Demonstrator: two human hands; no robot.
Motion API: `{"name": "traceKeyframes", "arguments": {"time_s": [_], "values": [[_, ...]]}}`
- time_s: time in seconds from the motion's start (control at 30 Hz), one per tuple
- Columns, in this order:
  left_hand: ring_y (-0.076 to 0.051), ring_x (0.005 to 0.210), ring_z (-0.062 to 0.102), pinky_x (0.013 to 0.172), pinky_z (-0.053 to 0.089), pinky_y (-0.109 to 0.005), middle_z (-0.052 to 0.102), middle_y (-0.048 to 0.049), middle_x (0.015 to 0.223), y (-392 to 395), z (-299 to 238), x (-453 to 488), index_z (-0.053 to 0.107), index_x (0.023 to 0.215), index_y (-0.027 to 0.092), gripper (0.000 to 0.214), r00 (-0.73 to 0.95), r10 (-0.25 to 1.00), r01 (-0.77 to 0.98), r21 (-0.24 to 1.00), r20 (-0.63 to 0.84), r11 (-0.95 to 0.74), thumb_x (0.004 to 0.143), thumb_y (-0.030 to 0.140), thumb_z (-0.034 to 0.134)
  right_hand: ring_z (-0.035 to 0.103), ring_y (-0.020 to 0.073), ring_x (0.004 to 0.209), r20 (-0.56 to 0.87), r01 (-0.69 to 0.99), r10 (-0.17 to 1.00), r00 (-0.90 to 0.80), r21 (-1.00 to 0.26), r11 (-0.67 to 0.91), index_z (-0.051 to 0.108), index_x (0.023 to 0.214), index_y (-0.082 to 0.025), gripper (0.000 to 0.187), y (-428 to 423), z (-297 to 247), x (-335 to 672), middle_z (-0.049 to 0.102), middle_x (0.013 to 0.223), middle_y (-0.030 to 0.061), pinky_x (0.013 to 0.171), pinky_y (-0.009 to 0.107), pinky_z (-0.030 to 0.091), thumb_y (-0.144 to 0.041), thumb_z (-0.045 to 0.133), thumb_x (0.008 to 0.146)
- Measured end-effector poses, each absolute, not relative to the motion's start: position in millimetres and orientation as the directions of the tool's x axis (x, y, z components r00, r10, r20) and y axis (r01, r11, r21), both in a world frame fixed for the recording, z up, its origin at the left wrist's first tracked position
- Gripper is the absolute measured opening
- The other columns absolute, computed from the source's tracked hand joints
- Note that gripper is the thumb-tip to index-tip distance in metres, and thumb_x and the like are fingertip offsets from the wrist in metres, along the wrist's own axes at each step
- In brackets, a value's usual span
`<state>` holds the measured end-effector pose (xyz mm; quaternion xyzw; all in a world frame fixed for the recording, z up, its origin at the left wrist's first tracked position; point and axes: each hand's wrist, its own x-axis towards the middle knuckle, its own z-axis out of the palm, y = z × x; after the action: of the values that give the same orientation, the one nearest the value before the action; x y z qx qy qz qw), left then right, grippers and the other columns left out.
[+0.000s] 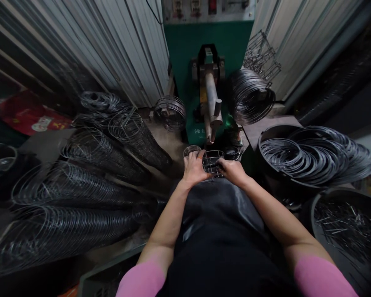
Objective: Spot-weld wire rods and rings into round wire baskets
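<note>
A wire basket (212,158) is taking a recognisable shape between the two hands: curved wires are crossing others in a rounded, cage-like frame, so a good part of its forming looks done. Which joints are lacking, if any, I cannot tell, as fingers are covering much of the frame. Plenty of loose material is lying around it, which suggests the wider work is far from finished: wire rings (312,154) are overflowing a black tub (261,142) on the right, and short wire pieces (346,222) are filling another tub nearer the body. On the left, long wire stacks (80,220) are lying side by side (whether these are stock or finished work is not showing).

The basket is sitting directly between the grips, just above the dark apron (222,206) and just short of the tip of the green machine's (235,41) arm (210,88), apparently not touching it. The left hand (193,169) is gripping the basket's left side, its thumb reaching along the near edge and its fingers lying over the far left. The right hand (234,171) is gripping the right edge, its fingers curling in tightly. Neither grip is standing empty.
</note>
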<state>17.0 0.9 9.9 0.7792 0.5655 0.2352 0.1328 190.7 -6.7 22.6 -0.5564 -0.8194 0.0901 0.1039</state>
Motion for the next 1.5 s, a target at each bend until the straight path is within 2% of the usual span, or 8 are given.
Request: {"name": "traceKeyframes", "arguments": {"time_s": [0.13,0.2,0.27,0.47,0.7,1.0,1.23,1.5], "values": [[-0.034,0.113,0.039,0.096,0.03,-0.047,0.045,-0.0112,0.12,0,11,15,0.039,0.127,0.022,0.091,0.287,0.939,0.801,0.49,0.191,-0.344,0.049,0.043,0.08,0.064,0.0174,0.074,0.144,0.733,0.931,-0.336,-0.581,0.355,0.064,0.09,-0.022,0.02,-11,5,192,0.07,0.082,0.0021,0.065,0.025,0.045,-0.015,0.052,0.076],[-0.033,0.112,0.04,0.095,0.032,-0.046,0.046,-0.0109,0.12,0,10,13,0.04,0.127,0.022,0.092,0.296,0.938,0.793,0.502,0.179,-0.346,0.047,0.044,0.08,0.064,0.0172,0.079,0.163,0.622,0.897,-0.41,-0.669,0.406,0.065,0.088,-0.021,0.019,-12,3,196,0.07,0.084,0.0033,0.071,0.026,0.046,-0.017,0.05,0.078],[-0.032,0.112,0.041,0.095,0.034,-0.045,0.046,-0.0105,0.118,1,9,11,0.041,0.126,0.021,0.095,0.298,0.94,0.781,0.523,0.168,-0.341,0.044,0.044,0.082,0.064,0.0177,0.082,0.167,0.559,0.861,-0.48,-0.698,0.447,0.066,0.091,-0.02,0.021,-12,6,201,0.069,0.088,0.005,0.074,0.028,0.047,-0.02,0.048,0.081],[-0.032,0.112,0.043,0.096,0.035,-0.043,0.047,-0.0097,0.117,6,7,8,0.042,0.126,0.021,0.095,0.298,0.94,0.745,0.575,0.166,-0.338,0.043,0.041,0.083,0.062,0.0192,0.089,0.162,0.538,0.804,-0.572,-0.666,0.517,0.063,0.104,-0.019,0.028,-11,13,207,0.067,0.096,0.007,0.078,0.031,0.047,-0.024,0.058,0.077],[-0.032,0.113,0.043,0.098,0.033,-0.044,0.046,-0.0089,0.12,17,7,7,0.041,0.127,0.023,0.096,0.303,0.941,0.743,0.581,0.152,-0.333,0.042,0.045,0.082,0.064,0.0185,0.085,0.193,0.57,0.83,-0.523,-0.646,0.509,0.066,0.095,-0.021,0.022,-4,4,205,0.069,0.09,0.0054,0.075,0.03,0.048,-0.016,0.054,0.077],[-0.032,0.115,0.041,0.099,0.033,-0.045,0.045,-0.0083,0.12,41,5,7,0.039,0.129,0.025,0.101,0.308,0.934,0.696,0.627,0.179,-0.35,0.04,0.041,0.084,0.064,0.0181,0.082,0.236,0.576,0.828,-0.509,-0.622,0.531,0.068,0.095,-0.023,0.02,14,5,205,0.068,0.091,0.0059,0.072,0.029,0.049,-0.022,0.053,0.082],[-0.031,0.113,0.043,0.097,0.036,-0.044,0.046,-0.0092,0.117,62,3,4,0.041,0.128,0.023,0.101,0.28,0.939,0.683,0.646,0.198,-0.34,0.039,0.044,0.084,0.064,0.0179,0.082,0.225,0.64,0.828,-0.514,-0.542,0.545,0.067,0.096,-0.022,0.02,36,12,202,0.068,0.092,0.0064,0.072,0.027,0.048,-0.02,0.054,0.082],[-0.03,0.104,0.05,0.093,0.041,-0.041,0.051,-0.0094,0.111,79,-1,7,0.046,0.125,0.02,0.096,0.28,0.937,0.622,0.705,0.208,-0.342,0.039,0.038,0.085,0.064,0.0169,0.08,0.244,0.683,0.846,-0.474,-0.504,0.528,0.068,0.089,-0.023,0.015,47,17,199,0.069,0.089,0.0043,0.067,0.025,0.046,-0.021,0.055,0.082]]}}
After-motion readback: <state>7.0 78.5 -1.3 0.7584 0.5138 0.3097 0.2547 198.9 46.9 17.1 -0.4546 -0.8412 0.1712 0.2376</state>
